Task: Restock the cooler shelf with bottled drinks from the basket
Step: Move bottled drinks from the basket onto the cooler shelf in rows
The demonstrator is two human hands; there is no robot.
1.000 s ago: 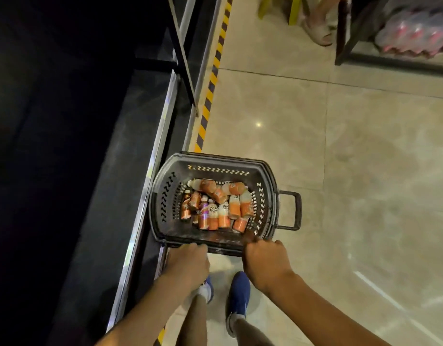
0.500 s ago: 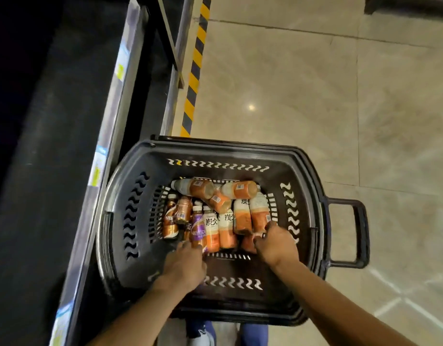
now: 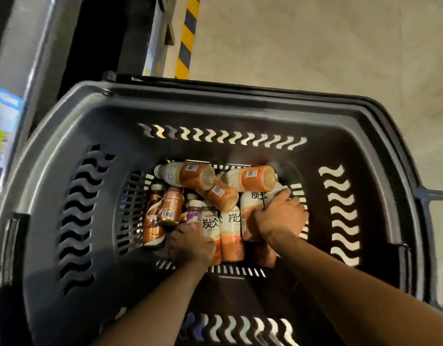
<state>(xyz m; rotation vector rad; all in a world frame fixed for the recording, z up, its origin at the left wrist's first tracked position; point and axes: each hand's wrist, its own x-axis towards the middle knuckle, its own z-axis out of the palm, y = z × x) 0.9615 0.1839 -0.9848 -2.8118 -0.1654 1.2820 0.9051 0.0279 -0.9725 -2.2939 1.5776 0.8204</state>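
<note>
Nearest the basket's near wall, both forearms reach down over the rim to its floor, where all the bottled drinks lie. The left hand sits knuckles-up on the near ends of the purple-labelled bottle and the white-and-orange bottle next to it. Its fingers are tucked out of sight beneath, so I cannot tell whether it has closed on either. Toward the basket's right wall, the right hand wraps its fingers over the right-end bottle, thumb on one flank and fingertips on the other, a full grasp. The step looks like lifting a bottle in each hand. To do it well, the left hand should settle on one bottle, probably the purple one, and take it round the body rather than the cap. Further in, a tilted bottle leans on the middle of the row, and two crosswise bottles lie against the basket's far wall. The right-end bottle's neck seems tucked under one of them, so it should be drawn back toward the near wall before rising, or the pile may roll. Left of the basket runs the cooler shelf edge, the likely destination. Beyond the far rim lies striped floor tape.
</note>
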